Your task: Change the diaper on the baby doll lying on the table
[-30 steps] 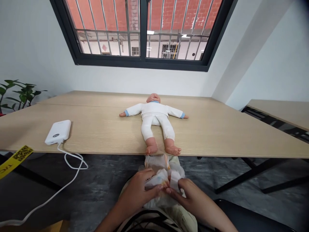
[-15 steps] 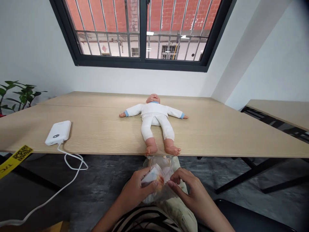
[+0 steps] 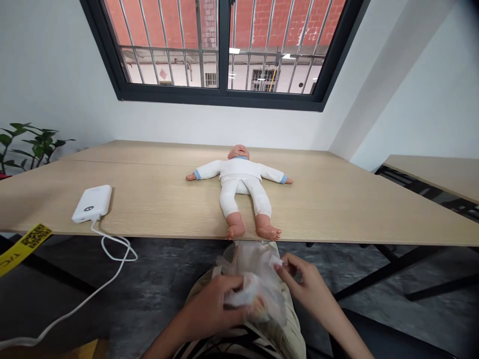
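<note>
My left hand (image 3: 209, 304) is closed around a crumpled white wad (image 3: 245, 293) with a few coloured marks; it is smeared by motion, and I cannot tell whether it is paper or cloth. Thin, translucent plastic bag (image 3: 254, 255) film spreads over my lap, under and around the wad. Thumb and fingertips of my right hand (image 3: 305, 276) pinch the bag's right edge, where a white bit shows. Just beyond my hands a baby doll (image 3: 240, 172) in a white suit with blue cuffs lies on its back, its bare feet at the table edge.
On the wooden table (image 3: 160, 199), a white power bank (image 3: 92, 203) lies at the left, its white cable (image 3: 99, 293) hanging over the edge. A yellow tag (image 3: 24, 249) juts in at the left. A potted plant (image 3: 35, 144) stands behind. A dark chair (image 3: 385, 334) is at my right.
My right hand has moved right and slightly up, drawing the plastic film wider. My left hand has shifted slightly down and right with the wad. The doll stays put.
</note>
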A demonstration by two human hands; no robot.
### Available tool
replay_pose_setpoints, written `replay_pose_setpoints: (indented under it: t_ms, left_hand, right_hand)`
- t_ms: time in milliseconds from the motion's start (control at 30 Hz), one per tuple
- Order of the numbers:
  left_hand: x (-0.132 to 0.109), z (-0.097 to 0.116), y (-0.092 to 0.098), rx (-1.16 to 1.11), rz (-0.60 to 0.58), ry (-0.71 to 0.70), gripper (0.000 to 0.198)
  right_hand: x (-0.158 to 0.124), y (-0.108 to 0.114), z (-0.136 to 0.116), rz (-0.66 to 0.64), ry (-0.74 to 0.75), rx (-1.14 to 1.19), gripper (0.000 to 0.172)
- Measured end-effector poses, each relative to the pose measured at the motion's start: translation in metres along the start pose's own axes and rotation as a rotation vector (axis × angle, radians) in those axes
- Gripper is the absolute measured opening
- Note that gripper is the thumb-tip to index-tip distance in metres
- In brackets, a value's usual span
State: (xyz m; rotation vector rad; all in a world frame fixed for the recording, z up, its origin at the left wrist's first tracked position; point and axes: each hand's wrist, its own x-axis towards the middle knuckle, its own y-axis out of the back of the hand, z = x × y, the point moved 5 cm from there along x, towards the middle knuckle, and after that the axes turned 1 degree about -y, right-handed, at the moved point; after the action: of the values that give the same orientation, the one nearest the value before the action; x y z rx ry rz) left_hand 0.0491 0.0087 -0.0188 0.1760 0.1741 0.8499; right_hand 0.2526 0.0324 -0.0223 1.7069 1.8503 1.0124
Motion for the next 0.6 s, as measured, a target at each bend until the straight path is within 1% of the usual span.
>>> replay_pose_setpoints:
  t_ms: [33, 100, 133, 167, 200, 233, 267, 300, 333, 367, 400, 433, 500, 533, 567, 600]
  left_hand:
    - [-0.003, 0.004, -0.006, 0.032, -0.088, -0.033, 0.037]
    - [-0.008, 0.013, -0.020, 0.030, -0.292, -0.151, 0.037]
    - [-0.010, 0.015, -0.024, 0.000, -0.371, -0.201, 0.039]
    - [-0.010, 0.014, -0.024, -0.035, -0.403, -0.220, 0.042]
    - [-0.007, 0.009, -0.020, -0.053, -0.369, -0.204, 0.044]
    - [-0.001, -0.001, -0.012, -0.050, -0.272, -0.147, 0.047]
    - [0.006, -0.015, -0.001, -0.023, -0.141, -0.071, 0.050]
    - [0.012, -0.032, 0.013, 0.048, 0.025, -0.005, 0.056]
    - [0.018, -0.051, 0.026, 0.137, 0.167, 0.072, 0.058]
    - [0.025, -0.070, 0.034, 0.228, 0.234, 0.117, 0.055]
    - [0.032, -0.089, 0.038, 0.272, 0.256, 0.153, 0.053]
    - [0.040, -0.107, 0.039, 0.269, 0.257, 0.194, 0.051]
    - [0.053, -0.134, 0.035, 0.174, 0.259, 0.258, 0.048]
    - [0.059, -0.141, 0.031, 0.124, 0.270, 0.279, 0.045]
    - [0.063, -0.141, 0.027, 0.074, 0.295, 0.285, 0.043]
    - [0.066, -0.138, 0.022, -0.010, 0.318, 0.270, 0.040]
  right_hand:
    - [0.003, 0.000, 0.011, -0.005, -0.052, -0.041, 0.037]
    - [0.007, -0.001, 0.037, -0.038, -0.191, -0.202, 0.039]
    - [0.007, -0.003, 0.050, -0.075, -0.263, -0.307, 0.039]
    - [0.006, -0.006, 0.062, -0.125, -0.328, -0.407, 0.041]
    - [0.004, -0.009, 0.073, -0.180, -0.381, -0.480, 0.043]
    - [0.001, -0.013, 0.082, -0.237, -0.415, -0.504, 0.047]
    - [-0.002, -0.018, 0.090, -0.300, -0.434, -0.468, 0.053]
    - [-0.006, -0.025, 0.095, -0.367, -0.445, -0.373, 0.060]
    - [-0.010, -0.033, 0.097, -0.430, -0.452, -0.241, 0.067]
    - [-0.013, -0.041, 0.099, -0.486, -0.462, -0.102, 0.072]
    - [-0.016, -0.049, 0.099, -0.531, -0.473, 0.021, 0.075]
    - [-0.018, -0.057, 0.099, -0.563, -0.486, 0.118, 0.076]
    - [-0.020, -0.071, 0.099, -0.573, -0.513, 0.227, 0.075]
    - [-0.019, -0.078, 0.101, -0.551, -0.523, 0.258, 0.073]
    - [-0.017, -0.085, 0.102, -0.515, -0.528, 0.284, 0.072]
    - [-0.014, -0.090, 0.105, -0.464, -0.522, 0.310, 0.070]
